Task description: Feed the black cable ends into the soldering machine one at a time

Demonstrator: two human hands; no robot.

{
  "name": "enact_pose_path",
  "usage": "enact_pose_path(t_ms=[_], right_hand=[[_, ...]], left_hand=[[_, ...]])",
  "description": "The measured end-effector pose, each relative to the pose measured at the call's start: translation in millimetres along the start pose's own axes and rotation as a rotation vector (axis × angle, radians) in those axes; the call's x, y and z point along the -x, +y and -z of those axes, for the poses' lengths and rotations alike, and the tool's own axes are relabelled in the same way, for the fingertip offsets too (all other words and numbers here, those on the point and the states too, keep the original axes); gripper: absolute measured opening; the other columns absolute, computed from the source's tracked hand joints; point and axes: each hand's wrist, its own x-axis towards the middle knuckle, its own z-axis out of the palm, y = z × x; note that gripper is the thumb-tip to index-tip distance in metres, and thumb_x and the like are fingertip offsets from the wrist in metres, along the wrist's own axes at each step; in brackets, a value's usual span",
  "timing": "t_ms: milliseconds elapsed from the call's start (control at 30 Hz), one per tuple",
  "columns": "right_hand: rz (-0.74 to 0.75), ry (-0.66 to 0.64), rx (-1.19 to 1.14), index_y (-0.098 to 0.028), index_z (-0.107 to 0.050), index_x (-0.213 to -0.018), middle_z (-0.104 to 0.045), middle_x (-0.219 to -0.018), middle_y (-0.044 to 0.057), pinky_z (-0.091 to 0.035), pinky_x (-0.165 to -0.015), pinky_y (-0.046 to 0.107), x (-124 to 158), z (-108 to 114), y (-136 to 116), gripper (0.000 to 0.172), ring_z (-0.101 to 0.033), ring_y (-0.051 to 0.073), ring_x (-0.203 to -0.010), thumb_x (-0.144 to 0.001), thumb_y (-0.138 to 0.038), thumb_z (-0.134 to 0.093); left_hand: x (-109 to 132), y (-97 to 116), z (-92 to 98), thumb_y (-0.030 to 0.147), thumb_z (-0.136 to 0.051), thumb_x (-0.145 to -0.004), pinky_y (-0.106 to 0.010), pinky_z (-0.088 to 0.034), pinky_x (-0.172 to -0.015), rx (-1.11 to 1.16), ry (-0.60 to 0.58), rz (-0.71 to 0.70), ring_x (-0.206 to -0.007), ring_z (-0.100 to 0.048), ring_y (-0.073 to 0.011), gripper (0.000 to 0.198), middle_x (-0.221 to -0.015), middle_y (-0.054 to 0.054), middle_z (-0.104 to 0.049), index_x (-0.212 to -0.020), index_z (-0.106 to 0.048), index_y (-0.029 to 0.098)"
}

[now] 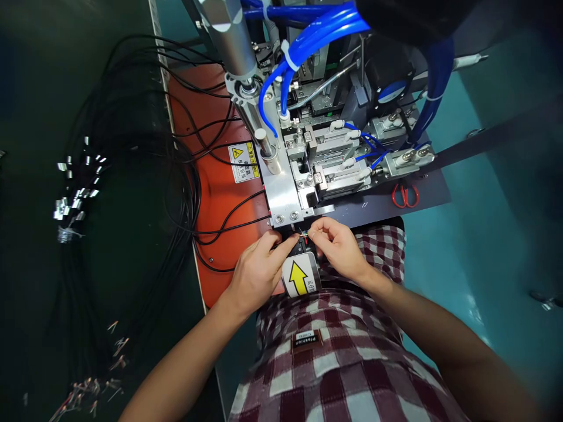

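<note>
Close to the machine's front edge, my left hand [259, 271] is closed, its thumb and finger pinching the thin coloured wires [304, 235] at a cable's end. Facing it from the right, my right hand [338, 245] pinches the same wires between thumb and fingertip. The wire tips are too small to make out singly. Just behind the fingers stands the machine's metal plate [284, 196]. A label with a yellow arrow [299, 275] lies below the hands. Black cables [229, 227] run from the left toward the machine.
Bundled black cables [187, 193] with silver connectors [73, 202] lie on the dark surface at left. Blue air hoses [325, 35] arch over the machine. Red-handled scissors [405, 196] rest on the grey plate at right. A warning label [244, 163] is on the orange base [215, 193].
</note>
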Motion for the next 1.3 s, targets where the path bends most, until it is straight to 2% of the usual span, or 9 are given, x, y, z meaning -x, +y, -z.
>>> enact_pose_path(t_ms=[300,433,600,700,800,933,1067,1300], right_hand=[[0.132,0.046,0.166,-0.02,-0.053,-0.078,-0.048,-0.06,-0.004,-0.035,-0.054,0.025,1.2,1.0,3.0,0.014,-0.042,0.011,-0.054,-0.09,-0.027,-0.053],[0.091,0.037,0.148,-0.019,-0.053,-0.078,-0.049,-0.06,-0.004,-0.035,-0.053,0.025,1.0,0.9,2.2,0.014,-0.043,0.011,-0.053,-0.089,-0.028,-0.054],[-0.024,0.002,-0.015,-0.019,-0.053,-0.077,-0.047,-0.057,-0.006,-0.034,-0.048,0.023,-0.7,-0.4,1.2,0.016,-0.044,0.009,-0.049,-0.088,-0.03,-0.055],[-0.044,-0.009,-0.049,-0.019,-0.053,-0.077,-0.048,-0.056,-0.006,-0.035,-0.048,0.022,-0.6,-0.6,1.9,0.014,-0.044,0.009,-0.048,-0.088,-0.028,-0.055],[0.021,0.009,0.034,-0.019,-0.052,-0.078,-0.047,-0.057,-0.006,-0.034,-0.048,0.023,0.4,0.0,3.1,0.014,-0.042,0.01,-0.049,-0.089,-0.028,-0.054],[0.22,0.069,0.212,-0.019,-0.053,-0.078,-0.05,-0.067,-0.003,-0.037,-0.056,0.025,0.3,1.5,4.4,0.011,-0.046,0.011,-0.059,-0.088,-0.021,-0.054],[0.374,0.081,0.276,-0.019,-0.054,-0.079,-0.053,-0.074,0.0,-0.04,-0.063,0.027,-0.4,2.3,6.4,0.009,-0.049,0.013,-0.066,-0.087,-0.016,-0.053],[0.301,0.084,0.272,-0.019,-0.053,-0.079,-0.052,-0.072,-0.001,-0.04,-0.062,0.027,0.4,0.9,7.9,0.01,-0.048,0.013,-0.064,-0.089,-0.019,-0.052]], left_hand=[[-0.1,0.1,-0.1,0.014,-0.042,-0.093,-0.024,-0.049,-0.061,0.016,0.005,0.007,-0.072,-0.055,-0.0151,0.03,-0.084,-0.007,-0.054,-0.115,-0.062,0.013],[-0.3,0.9,0.7,0.013,-0.042,-0.093,-0.024,-0.049,-0.06,0.0,-0.001,-0.004,-0.071,-0.055,-0.0149,0.03,-0.083,-0.007,-0.054,-0.115,-0.062,0.012],[-0.4,1.6,0.5,0.013,-0.041,-0.093,-0.025,-0.049,-0.059,-0.037,-0.001,-0.005,-0.071,-0.055,-0.0149,0.031,-0.083,-0.006,-0.055,-0.116,-0.062,0.013],[-0.8,1.7,0.1,0.012,-0.042,-0.092,-0.024,-0.048,-0.058,-0.051,0.005,-0.011,-0.07,-0.055,-0.0149,0.03,-0.082,-0.006,-0.055,-0.115,-0.063,0.012],[-1.0,1.6,0.1,0.011,-0.044,-0.092,-0.024,-0.048,-0.057,-0.059,0.009,-0.024,-0.068,-0.055,-0.0148,0.03,-0.081,-0.007,-0.055,-0.114,-0.063,0.011],[-0.6,1.3,0.3,0.011,-0.043,-0.092,-0.024,-0.048,-0.057,-0.059,0.016,-0.03,-0.069,-0.055,-0.0151,0.03,-0.082,-0.007,-0.055,-0.114,-0.063,0.01],[-0.5,1.4,0.1,0.012,-0.042,-0.093,-0.024,-0.049,-0.057,-0.05,0.016,-0.022,-0.069,-0.055,-0.0148,0.03,-0.081,-0.006,-0.055,-0.115,-0.062,0.012],[-1.4,1.4,0.2,0.013,-0.043,-0.093,-0.025,-0.049,-0.057,-0.056,0.013,-0.027,-0.069,-0.055,-0.0155,0.03,-0.081,-0.007,-0.056,-0.114,-0.063,0.011]])
